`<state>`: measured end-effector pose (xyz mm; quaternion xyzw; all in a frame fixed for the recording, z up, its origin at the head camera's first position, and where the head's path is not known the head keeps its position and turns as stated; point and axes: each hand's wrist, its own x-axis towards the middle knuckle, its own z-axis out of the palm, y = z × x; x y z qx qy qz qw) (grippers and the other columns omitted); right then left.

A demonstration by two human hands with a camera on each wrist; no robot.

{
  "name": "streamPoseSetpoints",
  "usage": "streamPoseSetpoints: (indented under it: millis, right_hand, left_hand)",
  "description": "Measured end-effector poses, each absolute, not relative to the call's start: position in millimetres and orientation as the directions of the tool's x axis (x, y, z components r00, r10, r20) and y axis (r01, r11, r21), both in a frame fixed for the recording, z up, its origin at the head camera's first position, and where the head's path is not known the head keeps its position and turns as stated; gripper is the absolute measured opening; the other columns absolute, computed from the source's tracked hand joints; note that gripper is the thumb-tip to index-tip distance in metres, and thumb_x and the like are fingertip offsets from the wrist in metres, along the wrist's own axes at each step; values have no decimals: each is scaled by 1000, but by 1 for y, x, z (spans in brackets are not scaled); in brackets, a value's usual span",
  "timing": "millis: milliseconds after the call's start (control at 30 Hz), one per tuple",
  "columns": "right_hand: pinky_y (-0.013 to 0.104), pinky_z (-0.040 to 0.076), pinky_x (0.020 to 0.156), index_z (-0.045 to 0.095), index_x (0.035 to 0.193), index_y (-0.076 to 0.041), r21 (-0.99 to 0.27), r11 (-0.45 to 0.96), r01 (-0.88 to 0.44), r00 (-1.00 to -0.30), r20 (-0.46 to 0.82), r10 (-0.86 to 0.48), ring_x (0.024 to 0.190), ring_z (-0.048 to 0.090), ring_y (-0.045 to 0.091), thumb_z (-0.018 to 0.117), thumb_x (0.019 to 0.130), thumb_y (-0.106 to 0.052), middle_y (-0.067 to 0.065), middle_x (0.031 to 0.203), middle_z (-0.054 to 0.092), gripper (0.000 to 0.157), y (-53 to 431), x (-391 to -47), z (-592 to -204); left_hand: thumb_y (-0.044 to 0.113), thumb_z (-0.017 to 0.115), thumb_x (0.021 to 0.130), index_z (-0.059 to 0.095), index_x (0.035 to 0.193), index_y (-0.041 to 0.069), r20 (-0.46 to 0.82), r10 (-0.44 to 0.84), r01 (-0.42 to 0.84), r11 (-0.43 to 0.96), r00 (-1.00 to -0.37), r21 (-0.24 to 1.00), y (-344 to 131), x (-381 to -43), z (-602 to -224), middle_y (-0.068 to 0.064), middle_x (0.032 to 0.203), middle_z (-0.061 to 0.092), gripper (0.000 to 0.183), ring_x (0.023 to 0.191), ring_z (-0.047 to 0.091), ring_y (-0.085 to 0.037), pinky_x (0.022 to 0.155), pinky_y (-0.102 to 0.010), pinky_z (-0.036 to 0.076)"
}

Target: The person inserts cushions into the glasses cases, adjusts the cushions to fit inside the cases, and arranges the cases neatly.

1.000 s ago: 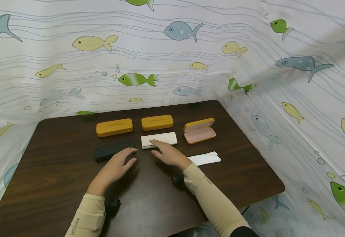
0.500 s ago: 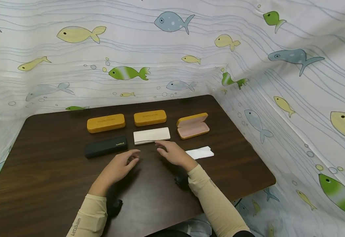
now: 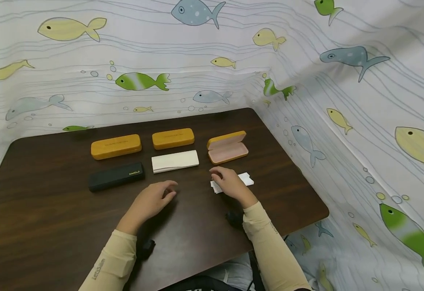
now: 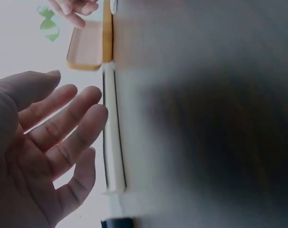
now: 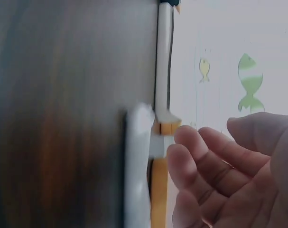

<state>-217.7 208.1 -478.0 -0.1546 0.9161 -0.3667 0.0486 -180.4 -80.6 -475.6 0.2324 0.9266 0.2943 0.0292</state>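
Note:
My right hand (image 3: 232,184) hovers over a folded white strip (image 3: 247,178), paper or cloth, partly covering it; its fingers are loosely bent and hold nothing. In the right wrist view the strip (image 5: 138,166) lies beside the fingertips, blurred. Nearer the middle, my left hand (image 3: 151,202) hangs above the table, relaxed, with nothing in it. A flat white folded case (image 3: 175,161) lies just beyond it, and a black case (image 3: 117,177) marked in gold lies to its left. Behind the right hand stands a yellow hard glasses case (image 3: 228,153), lid up, pink lining showing.
Two closed yellow glasses cases (image 3: 116,146) stand in the back row on the dark wooden table (image 3: 44,210). A fish-print curtain (image 3: 183,52) hangs behind the table and along its right side. The table's front edge runs close to the person's lap.
My right hand has left the white folded case and moved right, over the white strip. The left hand has drawn back from the black case. The head view has shifted right and down.

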Motion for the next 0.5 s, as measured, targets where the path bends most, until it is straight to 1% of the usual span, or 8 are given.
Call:
streamPoseSetpoints:
  millis: [133, 267, 500]
  right_hand:
    - [44, 52, 97, 64, 133, -4, -674, 710, -203, -960, -6, -280, 115, 64, 27, 52, 108, -19, 11, 127, 67, 32, 226, -215, -484]
    - [44, 53, 97, 64, 133, -4, -667, 728, -158, -968, -40, -246, 116, 64, 27, 51, 108, -19, 11, 128, 67, 32, 242, -213, -490]
    - [45, 54, 93, 65, 133, -6, -671, 736, -86, -985, -54, -165, 111, 64, 26, 52, 108, -19, 11, 129, 66, 32, 265, -215, -487]
  left_hand:
    - [21, 68, 99, 67, 129, 9, 42, 457, 408, 746, -888, 526, -66, -180, -475, -4, 106, 73, 32, 93, 69, -21, 81, -47, 57]
    - [21, 69, 98, 68, 125, 9, 40, 468, 424, 757, -883, 497, -51, -183, -475, -3, 102, 73, 29, 90, 70, -21, 78, -46, 57]
    - [22, 69, 98, 71, 121, 11, 58, 478, 448, 766, -877, 462, -18, -196, -471, -6, 108, 74, 25, 92, 70, -23, 78, -46, 57]
